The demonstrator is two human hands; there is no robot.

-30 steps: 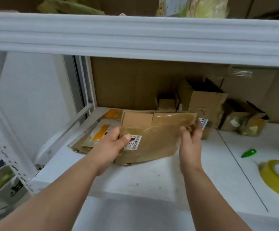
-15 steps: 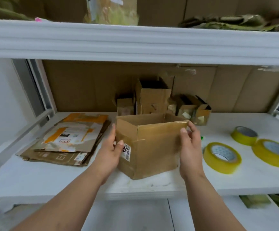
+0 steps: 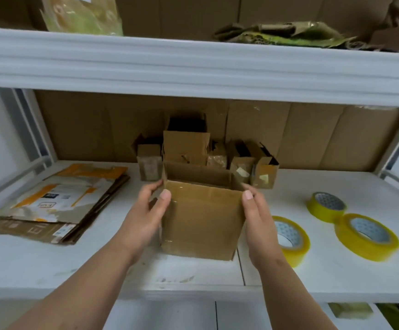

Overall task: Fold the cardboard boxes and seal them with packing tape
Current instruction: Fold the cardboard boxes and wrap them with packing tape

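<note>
- The cardboard box (image 3: 202, 220), a flattened sheet a second earlier, stood squared up and open-topped on the white shelf (image 3: 289, 277), its taped face now toward the camera.
- The left hand (image 3: 143, 217) gripped its left corner, thumb on the front; the right hand (image 3: 259, 222) clasped the right edge likewise.
- Three yellow tape rolls (image 3: 365, 236) had come into view on the right; the flattened cartons (image 3: 50, 210) lay left.
</note>
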